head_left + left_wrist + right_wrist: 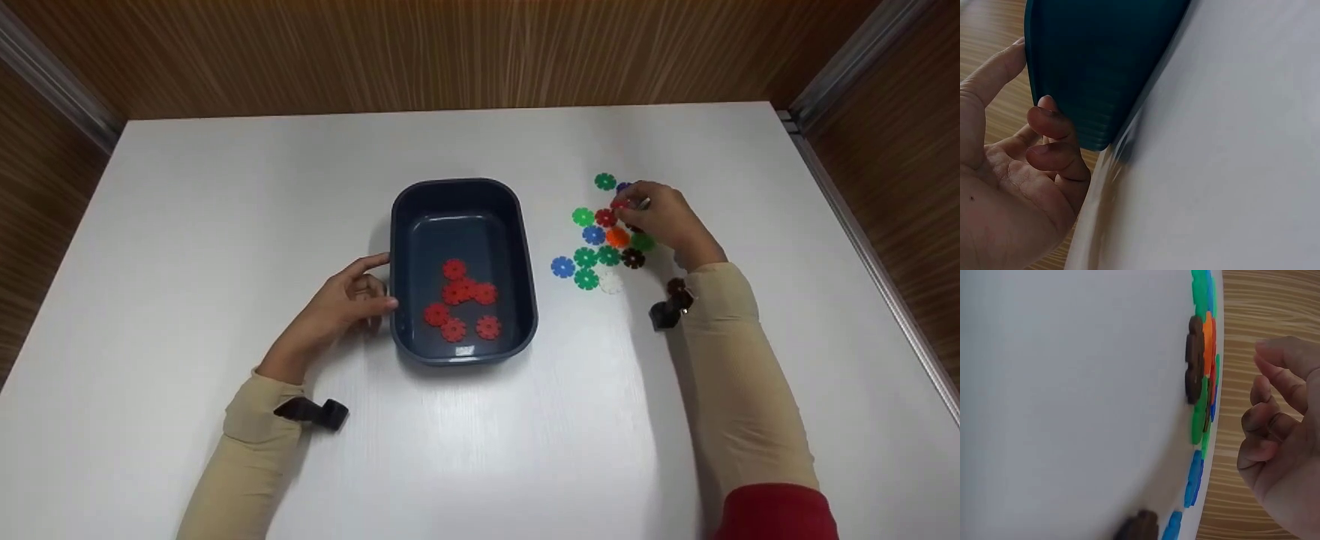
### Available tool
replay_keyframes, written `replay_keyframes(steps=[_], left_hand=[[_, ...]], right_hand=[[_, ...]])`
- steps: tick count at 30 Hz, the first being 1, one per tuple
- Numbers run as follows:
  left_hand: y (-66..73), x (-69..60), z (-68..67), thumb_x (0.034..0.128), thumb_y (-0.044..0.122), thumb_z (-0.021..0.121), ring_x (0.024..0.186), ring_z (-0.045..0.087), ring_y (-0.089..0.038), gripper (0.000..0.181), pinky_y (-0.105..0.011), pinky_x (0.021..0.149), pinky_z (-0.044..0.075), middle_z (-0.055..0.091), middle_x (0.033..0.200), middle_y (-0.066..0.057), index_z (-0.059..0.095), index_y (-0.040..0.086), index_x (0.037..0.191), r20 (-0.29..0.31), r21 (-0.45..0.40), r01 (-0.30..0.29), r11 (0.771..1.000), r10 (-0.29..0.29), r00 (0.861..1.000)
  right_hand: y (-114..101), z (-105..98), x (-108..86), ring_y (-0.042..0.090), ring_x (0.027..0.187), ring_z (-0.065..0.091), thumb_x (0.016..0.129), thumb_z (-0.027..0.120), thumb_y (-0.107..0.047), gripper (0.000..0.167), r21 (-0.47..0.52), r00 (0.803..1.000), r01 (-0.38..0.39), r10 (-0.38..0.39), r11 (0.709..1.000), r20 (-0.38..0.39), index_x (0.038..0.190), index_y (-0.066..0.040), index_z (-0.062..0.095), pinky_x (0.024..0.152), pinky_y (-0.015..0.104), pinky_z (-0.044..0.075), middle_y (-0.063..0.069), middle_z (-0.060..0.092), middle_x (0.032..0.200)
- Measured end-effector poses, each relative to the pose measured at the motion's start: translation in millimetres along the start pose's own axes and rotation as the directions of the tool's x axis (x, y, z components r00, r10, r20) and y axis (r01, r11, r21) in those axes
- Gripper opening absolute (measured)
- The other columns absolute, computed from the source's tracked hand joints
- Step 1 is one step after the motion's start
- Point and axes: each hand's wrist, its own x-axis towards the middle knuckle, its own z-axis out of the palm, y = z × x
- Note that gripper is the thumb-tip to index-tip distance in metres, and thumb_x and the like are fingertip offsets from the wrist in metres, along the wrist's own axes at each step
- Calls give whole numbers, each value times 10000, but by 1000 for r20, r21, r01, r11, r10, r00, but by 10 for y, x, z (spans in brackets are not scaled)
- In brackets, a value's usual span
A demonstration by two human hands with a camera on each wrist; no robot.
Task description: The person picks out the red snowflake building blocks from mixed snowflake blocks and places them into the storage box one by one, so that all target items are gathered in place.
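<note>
A deep dark-blue tub (529,262) stands mid-table with several red, notched flower-shaped discs (454,330) on its floor. My left hand (337,304) rests against the tub's left side; its thumb and a fingertip touch near the rim, the other fingers bent loosely beside the outer wall. My right hand (667,217) hovers over a spread of coloured discs, thumb and index finger close together beside a red disc (619,203). In the right wrist view no disc shows between those fingertips (1265,349). Part of the spread is hidden under this hand.
Green (586,279), blue (562,267), orange (618,237), brown (634,259) and white (611,282) discs lie right of the tub. Another brown disc (676,286) lies by the right wrist. A wood-grain panel (450,56) rises behind the white table (225,195).
</note>
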Motion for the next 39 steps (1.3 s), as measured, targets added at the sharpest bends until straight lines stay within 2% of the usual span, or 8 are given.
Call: replay_keyframes(steps=[7,14,18,27,34,39], left_hand=[[3,-9,4,858,59,675,649,511,-110,695,-242,603,442,528,822,35,342,44,1468,-3,12,-4,1000,4,1000],[3,-18,22,858,71,681,647,506,-125,688,-243,588,426,527,825,34,358,82,1465,-12,2,8,1000,-8,1000],[9,-13,23,859,80,681,645,509,-131,685,-247,583,423,531,823,33,363,104,1465,-10,1,13,1000,-13,1000],[9,-21,15,865,81,673,628,498,-127,688,-242,548,381,532,804,49,353,115,1473,-2,1,14,1000,-14,1000],[10,-10,19,873,72,663,625,501,-121,679,-243,555,398,534,798,52,345,90,1473,0,-8,3,1000,-3,1000],[19,1,33,873,76,665,622,506,-116,682,-243,552,400,529,796,53,340,68,1471,11,-1,0,1000,0,1000]], right_hand=[[9,-7,30,296,1074,480,943,620,-301,431,-52,997,-27,31,998,67,1330,-136,526,1000,492,455,165,507,1240],[-7,5,70,341,1143,490,939,629,-275,483,-134,989,-27,46,991,140,1383,-135,498,1027,542,430,182,508,1313],[-40,12,95,361,1161,507,925,649,-254,472,-203,991,2,25,979,133,1359,-113,527,1020,537,436,189,522,1339],[-101,62,105,356,1117,535,888,695,-253,450,-308,996,12,15,951,85,1292,-89,583,970,519,479,194,565,1296],[-124,88,98,352,1061,563,896,679,-278,418,-407,996,76,-50,910,74,1245,-57,613,937,520,498,194,610,1214],[-161,90,68,323,1025,571,901,673,-287,425,-400,995,95,-71,912,75,1256,-62,610,917,490,516,178,615,1201]])
